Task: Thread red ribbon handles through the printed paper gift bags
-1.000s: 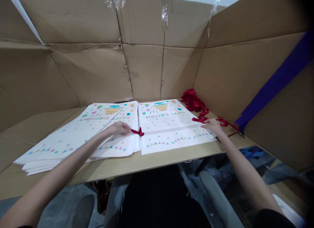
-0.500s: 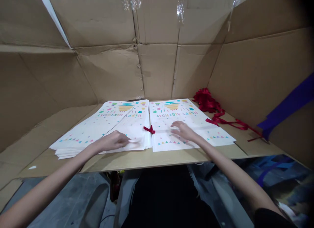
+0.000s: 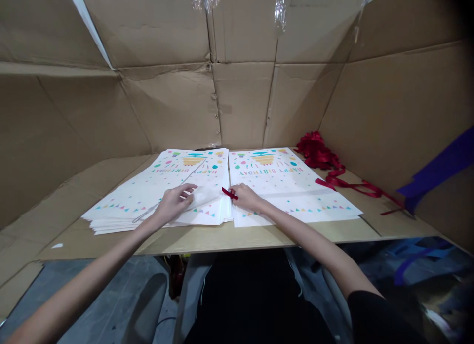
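Note:
A pile of white printed papers (image 3: 148, 191) with HAPPY BIRTHDAY and coloured shapes lies on the left, upside down to me. My left hand (image 3: 175, 203) curls over it, a raised white edge of the top paper at its fingers and thumb. A thin grey cord or strip runs beneath that hand. To the right, another printed paper (image 3: 296, 195) of the same pattern lies flat. My right hand (image 3: 247, 196) reaches across it, fingertips pinched on a small red ribbon bow (image 3: 228, 192) at the gap between the two. What the bow is fixed to is hidden.
A heap of red ribbon (image 3: 316, 151) lies at the back right, one strand trailing over the cardboard tabletop (image 3: 170, 241). Tall cardboard walls (image 3: 166, 102) enclose the back and sides. A purple strip (image 3: 437, 168) hangs at the right wall.
My right hand has moved left from above the right paper to pinch the red ribbon bow. My left hand has moved slightly up, with the white paper edge now raised higher beside it.

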`<state>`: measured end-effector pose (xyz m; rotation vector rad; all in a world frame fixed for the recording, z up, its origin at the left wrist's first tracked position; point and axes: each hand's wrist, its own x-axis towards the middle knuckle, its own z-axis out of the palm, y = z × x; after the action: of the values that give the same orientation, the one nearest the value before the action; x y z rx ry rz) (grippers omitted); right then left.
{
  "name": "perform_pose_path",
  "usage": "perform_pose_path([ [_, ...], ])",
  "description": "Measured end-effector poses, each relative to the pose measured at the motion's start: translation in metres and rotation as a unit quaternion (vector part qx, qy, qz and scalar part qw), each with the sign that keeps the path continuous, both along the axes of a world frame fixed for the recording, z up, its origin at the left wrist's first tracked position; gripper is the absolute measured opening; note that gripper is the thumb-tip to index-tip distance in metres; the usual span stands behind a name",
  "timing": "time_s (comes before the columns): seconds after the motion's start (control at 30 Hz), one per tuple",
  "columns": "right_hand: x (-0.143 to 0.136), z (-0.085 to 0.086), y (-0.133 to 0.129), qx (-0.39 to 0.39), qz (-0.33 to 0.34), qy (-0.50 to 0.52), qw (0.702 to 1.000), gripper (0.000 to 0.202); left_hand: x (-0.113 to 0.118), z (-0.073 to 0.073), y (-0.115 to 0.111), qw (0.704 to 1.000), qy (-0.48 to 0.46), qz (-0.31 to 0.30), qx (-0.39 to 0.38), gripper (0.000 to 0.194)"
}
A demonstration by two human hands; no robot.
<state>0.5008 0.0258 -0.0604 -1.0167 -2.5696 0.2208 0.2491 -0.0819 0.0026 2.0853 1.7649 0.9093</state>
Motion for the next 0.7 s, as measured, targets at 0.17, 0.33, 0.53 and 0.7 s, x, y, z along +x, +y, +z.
perform_pose_path([
  [0.17,0.0,-0.007,-0.001,-0.016,-0.07,0.064,0.995,0.02,0.014,-0.01,-0.01,0.987,0.102,-0.117,0.042,0.037],
  [0.33,0.004,-0.014,0.004,-0.177,-0.126,0.278,0.936,0.019,0.028,-0.02,-0.021,0.939,0.218,-0.261,0.056,0.042],
  [0.53,0.006,-0.025,0.013,-0.319,-0.141,0.412,0.842,0.029,0.056,-0.026,-0.012,0.921,0.277,-0.271,0.041,0.044],
  [0.7,0.006,-0.029,0.012,-0.269,-0.151,0.399,0.863,0.041,0.087,-0.026,0.028,0.899,0.3,-0.316,0.043,0.037],
])
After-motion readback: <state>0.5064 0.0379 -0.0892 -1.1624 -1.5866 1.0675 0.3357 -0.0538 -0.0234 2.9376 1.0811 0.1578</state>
